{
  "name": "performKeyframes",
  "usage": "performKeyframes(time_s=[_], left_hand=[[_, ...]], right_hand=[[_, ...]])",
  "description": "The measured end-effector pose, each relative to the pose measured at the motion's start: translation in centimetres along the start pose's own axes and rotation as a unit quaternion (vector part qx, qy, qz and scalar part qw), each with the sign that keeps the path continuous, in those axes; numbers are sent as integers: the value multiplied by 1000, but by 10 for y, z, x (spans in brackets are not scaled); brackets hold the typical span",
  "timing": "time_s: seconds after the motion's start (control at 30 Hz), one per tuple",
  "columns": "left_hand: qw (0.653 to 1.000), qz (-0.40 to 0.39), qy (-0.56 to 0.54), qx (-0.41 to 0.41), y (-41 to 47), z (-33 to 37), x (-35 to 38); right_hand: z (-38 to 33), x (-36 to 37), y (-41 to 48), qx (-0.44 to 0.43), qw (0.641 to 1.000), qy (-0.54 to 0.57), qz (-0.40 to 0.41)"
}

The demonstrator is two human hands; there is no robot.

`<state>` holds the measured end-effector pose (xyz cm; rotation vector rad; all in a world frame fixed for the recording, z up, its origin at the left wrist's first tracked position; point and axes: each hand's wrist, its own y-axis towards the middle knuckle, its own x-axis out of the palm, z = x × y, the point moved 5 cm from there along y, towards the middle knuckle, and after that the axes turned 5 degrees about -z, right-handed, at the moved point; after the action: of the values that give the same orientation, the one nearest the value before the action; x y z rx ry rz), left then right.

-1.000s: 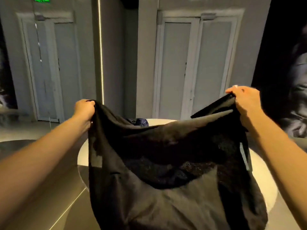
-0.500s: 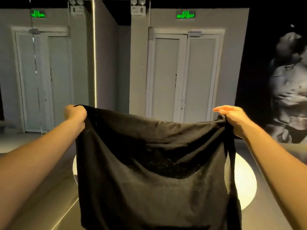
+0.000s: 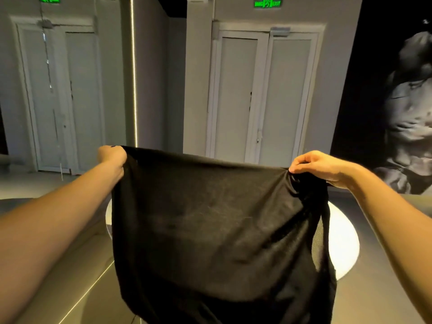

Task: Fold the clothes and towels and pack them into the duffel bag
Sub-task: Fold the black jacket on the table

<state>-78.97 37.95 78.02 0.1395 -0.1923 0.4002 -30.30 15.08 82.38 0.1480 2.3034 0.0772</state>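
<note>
Black garment (image 3: 217,230) hangs spread in mid-air, in front of the camera, its top edge stretched near level between both hands. It blocks most of the round white table (image 3: 341,242) behind it; only the table's right edge and a sliver of its left edge show past the cloth. Whatever lies on the table top is hidden. No duffel bag in sight.

Surroundings: grey double doors (image 3: 264,97) straight ahead, another grey door (image 3: 60,97) at left, green exit signs (image 3: 267,2) above both. A vertical light strip (image 3: 134,73) runs down the wall between them. Dark wall with a large monochrome picture (image 3: 409,118) at right. Pale floor (image 3: 58,265) with a thin bright line crossing lower left.

Left hand (image 3: 112,157): closed in a fist around the garment's upper left corner, arm extended forward.

Right hand (image 3: 320,166): fingers curled down, pinching the upper right corner, cloth bunched under the fingertips; arm extended, wrist slightly higher than the cloth edge.
</note>
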Motion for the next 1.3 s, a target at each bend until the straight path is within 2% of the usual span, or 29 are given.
performKeyframes(time_s=[0.13, 0.23, 0.4, 0.53, 0.63, 0.7, 0.83, 0.93, 1.0, 1.13, 1.23, 1.3], left_hand=[[999, -6, 32, 23, -1, 5, -4], [998, -40, 30, 36, -3, 9, -8], [995, -72, 48, 46, -8, 18, -8], [994, -92, 44, 47, -21, 26, -4], [992, -95, 50, 60, -26, 28, -6], [991, -74, 52, 94, -31, 30, -7], [981, 33, 17, 189, -50, 53, -23], [976, 38, -6, 215, -57, 71, -25], [976, 33, 4, 217, -57, 79, -19], [979, 2, 62, 196, -40, 62, 9], [975, -12, 147, 167, -26, 12, 34], [960, -12, 229, 158, -21, -33, 49]], right_hand=[[-2, -6, 4, -58, 987, -20, 146], [1, -8, 1, -60, 979, 35, 191], [-5, 0, -7, -78, 977, 116, 158], [-27, 9, -23, -96, 989, 63, 90], [-26, -2, -32, -102, 982, 57, 148], [-25, -10, -39, -117, 973, 104, 172], [-37, -21, -61, -172, 956, 192, 139], [-55, -38, -71, -212, 940, 228, 141], [-59, -48, -67, -209, 935, 234, 167], [-32, -47, -27, -145, 958, 95, 227], [22, -24, 19, -58, 972, -37, 224], [63, 1, 46, 6, 965, -122, 232]])
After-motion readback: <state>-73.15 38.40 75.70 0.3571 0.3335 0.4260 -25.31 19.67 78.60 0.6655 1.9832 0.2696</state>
